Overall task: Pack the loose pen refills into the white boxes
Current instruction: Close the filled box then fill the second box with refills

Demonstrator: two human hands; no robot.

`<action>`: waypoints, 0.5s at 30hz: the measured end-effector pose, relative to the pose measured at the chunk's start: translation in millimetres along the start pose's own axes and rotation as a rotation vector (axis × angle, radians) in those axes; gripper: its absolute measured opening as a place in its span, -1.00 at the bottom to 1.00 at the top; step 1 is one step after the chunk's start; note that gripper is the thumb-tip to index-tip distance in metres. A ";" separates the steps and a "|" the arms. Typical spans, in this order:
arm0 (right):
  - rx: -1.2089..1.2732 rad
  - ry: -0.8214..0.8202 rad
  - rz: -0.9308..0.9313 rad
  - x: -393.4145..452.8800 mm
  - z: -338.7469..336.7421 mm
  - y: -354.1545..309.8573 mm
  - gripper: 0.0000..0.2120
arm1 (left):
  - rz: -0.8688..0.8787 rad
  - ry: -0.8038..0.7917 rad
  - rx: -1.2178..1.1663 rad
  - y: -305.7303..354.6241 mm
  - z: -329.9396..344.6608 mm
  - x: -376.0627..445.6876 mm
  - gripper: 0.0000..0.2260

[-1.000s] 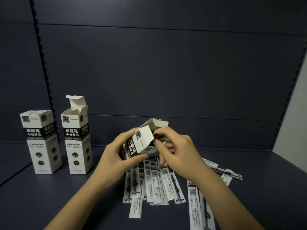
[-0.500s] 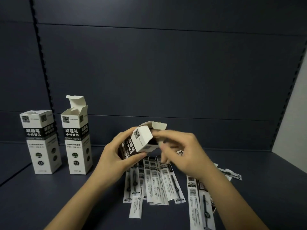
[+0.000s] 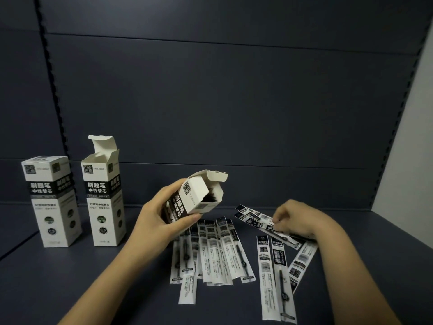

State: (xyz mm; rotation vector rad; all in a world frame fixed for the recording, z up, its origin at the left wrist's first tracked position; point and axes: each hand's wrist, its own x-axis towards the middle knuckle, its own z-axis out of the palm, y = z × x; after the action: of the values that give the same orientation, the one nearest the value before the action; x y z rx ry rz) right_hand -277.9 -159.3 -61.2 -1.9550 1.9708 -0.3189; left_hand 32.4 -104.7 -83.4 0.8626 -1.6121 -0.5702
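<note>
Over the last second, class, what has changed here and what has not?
The right hand left the mouth of the tilted box, moved right and down, and now pinches refills on the shelf. The left hand still holds that box; the two standing boxes stayed put.

A dark shelf surface (image 3: 70, 277) — dark back panel (image 3: 234, 102) behind, pale wall (image 3: 412, 148) at right.

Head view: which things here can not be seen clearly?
- Held box: how many refills are inside; the opening is dark, the left hand covers its lower part.
- Right hand: motion blur hides its grip on the refill packets.
- Small print on the standing boxes: too small.
</note>
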 end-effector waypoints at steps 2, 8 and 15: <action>-0.033 -0.013 0.069 -1.8 -0.8 3.1 -0.79 | 0.001 -0.005 0.003 1.2 0.6 -0.8 -0.40; -0.090 -0.043 0.108 -1.3 1.6 2.7 -0.73 | 0.000 -0.014 0.005 4.7 0.3 -1.5 -0.41; 0.022 0.088 -0.025 -6.1 -2.8 -4.3 -0.93 | -0.007 -0.008 -0.001 2.2 -0.8 -1.1 -0.40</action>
State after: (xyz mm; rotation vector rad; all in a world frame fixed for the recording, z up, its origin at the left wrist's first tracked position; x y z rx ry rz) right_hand -275.1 -153.5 -56.3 -1.9851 1.9887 -0.4388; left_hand 32.8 -102.5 -82.2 0.8664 -1.6172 -0.5795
